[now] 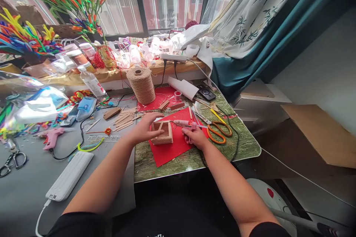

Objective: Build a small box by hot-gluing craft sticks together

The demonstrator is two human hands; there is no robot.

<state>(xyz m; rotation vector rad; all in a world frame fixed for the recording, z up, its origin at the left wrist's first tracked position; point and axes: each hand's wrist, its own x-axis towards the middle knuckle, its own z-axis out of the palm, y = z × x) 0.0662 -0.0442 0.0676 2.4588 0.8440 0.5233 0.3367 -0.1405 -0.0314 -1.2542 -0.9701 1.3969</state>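
My left hand [146,127] rests on a small square box of wooden sticks [163,133] and steadies its left wall, fingers curled over the rim. The box stands on a red sheet [169,152]. My right hand [194,136] is closed round a pink glue gun [183,123], whose nozzle points left at the top edge of the box. Loose wooden sticks [125,117] lie just beyond my left hand.
Orange-handled scissors [219,132] lie right of my right hand. A spool of twine [141,84] stands behind the box. A second pink glue gun [51,137], a white power bank [69,176] and black scissors [12,161] lie at left. The windowsill holds bottles and bright pipe-cleaner flowers [72,2].
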